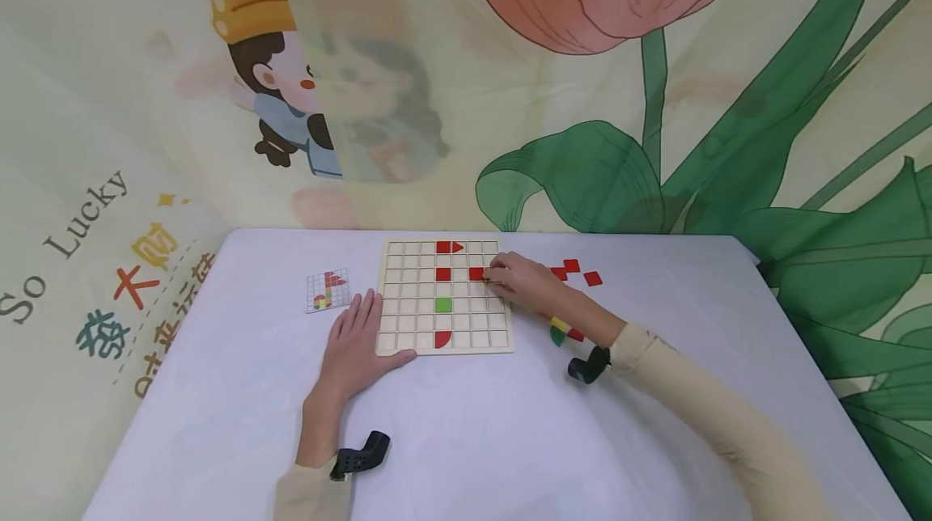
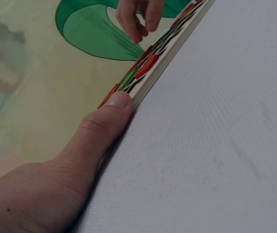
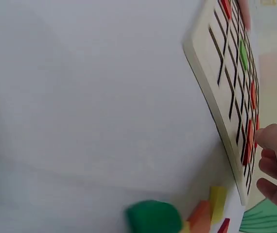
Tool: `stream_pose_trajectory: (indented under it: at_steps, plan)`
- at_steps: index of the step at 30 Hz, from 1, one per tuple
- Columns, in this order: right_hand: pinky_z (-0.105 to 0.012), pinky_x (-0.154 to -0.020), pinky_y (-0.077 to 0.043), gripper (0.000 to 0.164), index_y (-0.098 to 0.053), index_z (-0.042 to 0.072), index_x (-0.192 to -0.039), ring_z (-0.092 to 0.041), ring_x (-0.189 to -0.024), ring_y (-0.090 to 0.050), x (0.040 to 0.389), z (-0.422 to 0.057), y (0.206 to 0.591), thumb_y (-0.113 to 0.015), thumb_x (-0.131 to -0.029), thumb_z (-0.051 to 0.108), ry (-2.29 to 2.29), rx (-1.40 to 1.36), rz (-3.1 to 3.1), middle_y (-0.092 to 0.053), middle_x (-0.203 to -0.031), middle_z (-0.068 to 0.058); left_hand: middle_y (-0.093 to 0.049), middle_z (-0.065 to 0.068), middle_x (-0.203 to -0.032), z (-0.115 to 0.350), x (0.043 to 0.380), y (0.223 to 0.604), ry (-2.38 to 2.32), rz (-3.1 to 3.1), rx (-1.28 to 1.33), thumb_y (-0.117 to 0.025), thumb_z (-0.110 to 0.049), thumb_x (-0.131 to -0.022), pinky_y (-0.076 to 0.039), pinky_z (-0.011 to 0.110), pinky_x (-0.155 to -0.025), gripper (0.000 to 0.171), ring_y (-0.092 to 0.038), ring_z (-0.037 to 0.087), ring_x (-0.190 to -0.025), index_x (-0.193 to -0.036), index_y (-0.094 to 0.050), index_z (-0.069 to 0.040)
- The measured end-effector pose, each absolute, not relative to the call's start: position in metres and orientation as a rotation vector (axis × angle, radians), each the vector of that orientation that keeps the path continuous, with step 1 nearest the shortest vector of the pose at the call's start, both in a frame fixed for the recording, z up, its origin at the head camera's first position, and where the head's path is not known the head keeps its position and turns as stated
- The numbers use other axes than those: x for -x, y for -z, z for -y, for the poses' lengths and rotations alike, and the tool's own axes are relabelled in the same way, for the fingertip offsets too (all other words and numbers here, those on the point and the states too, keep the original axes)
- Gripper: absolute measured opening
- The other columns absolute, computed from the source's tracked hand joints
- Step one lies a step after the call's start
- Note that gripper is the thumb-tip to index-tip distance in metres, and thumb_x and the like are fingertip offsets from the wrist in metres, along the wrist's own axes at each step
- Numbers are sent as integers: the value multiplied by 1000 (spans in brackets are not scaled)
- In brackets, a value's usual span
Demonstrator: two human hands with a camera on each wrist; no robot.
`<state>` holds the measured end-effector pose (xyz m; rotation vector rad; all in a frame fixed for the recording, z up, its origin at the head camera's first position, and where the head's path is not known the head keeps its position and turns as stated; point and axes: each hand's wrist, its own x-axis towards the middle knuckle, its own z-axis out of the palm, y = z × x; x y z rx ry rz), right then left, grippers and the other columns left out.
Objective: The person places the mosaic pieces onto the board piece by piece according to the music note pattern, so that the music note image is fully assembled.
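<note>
A pale wooden grid board [image 1: 408,347] lies on the white table. My left hand [image 1: 353,347] steadies it at the near left corner, fingers spread along its left side; the thumb [image 2: 112,104] presses on the near edge in the left wrist view. With bent fingers, my right hand [image 1: 520,282] pinches at a red square tile [image 1: 476,273] towards the board's right side; its fingertips partly hide that tile. Other pieces on the board are a green square [image 1: 443,305], a red quarter-round [image 1: 442,340], red squares [image 1: 443,274] and a red triangle [image 1: 457,247].
Left of the board lies a small pattern card [image 1: 328,290] with a coloured grid. Several loose red tiles [image 1: 593,279] lie to the right, and yellow, red and green pieces [image 1: 557,336] sit below the right forearm. A printed cloth hangs behind the table.
</note>
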<state>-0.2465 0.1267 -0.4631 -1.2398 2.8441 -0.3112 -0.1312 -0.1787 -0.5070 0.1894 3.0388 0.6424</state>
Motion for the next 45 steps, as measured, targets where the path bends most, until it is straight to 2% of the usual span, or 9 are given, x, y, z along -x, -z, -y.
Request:
stream_pose_trajectory:
  at_steps: [9, 17, 26, 35, 45]
  plan:
    - [-23, -80, -56, 29, -70, 18, -116, -14, -99, -63, 180, -158, 461, -72, -87, 18, 281, 1437, -2831, -69, -109, 0, -17, 15, -163, 178, 130, 508, -648, -3048, -204, -66, -67, -76, -16, 55, -120, 111, -11, 35, -152, -155, -19, -5]
    - [-21, -78, -57, 36, -70, 17, -117, -12, -98, -63, 146, -182, 451, -78, -82, 19, 302, 1434, -2822, -69, -107, 2, -14, 14, -164, 180, 130, 506, -648, -3033, -183, -65, -67, -76, -14, 54, -121, 111, -9, 34, -152, -155, -17, -6]
    - [-26, -80, -58, 45, -66, 18, -121, -12, -100, -63, 128, -209, 457, -79, -80, 29, 217, 1253, -2895, -68, -109, 2, -14, 15, -164, 178, 131, 504, -643, -3024, -180, -65, -66, -77, -14, 54, -121, 111, -8, 35, -152, -155, -17, -5]
    - [-27, -80, -59, 47, -67, 17, -120, -12, -100, -63, 120, -226, 464, -82, -77, 27, 263, 1201, -3002, -68, -111, 2, -14, 15, -164, 179, 128, 505, -651, -3022, -172, -65, -68, -77, -13, 54, -121, 111, -9, 36, -152, -155, -17, -5]
    - [-23, -75, -58, 45, -70, 19, -115, -10, -96, -64, 129, -224, 463, -85, -73, 26, 312, 1261, -3074, -68, -107, 3, -16, 16, -163, 180, 129, 506, -659, -3049, -191, -65, -68, -76, -14, 55, -120, 112, -10, 37, -151, -155, -19, -4]
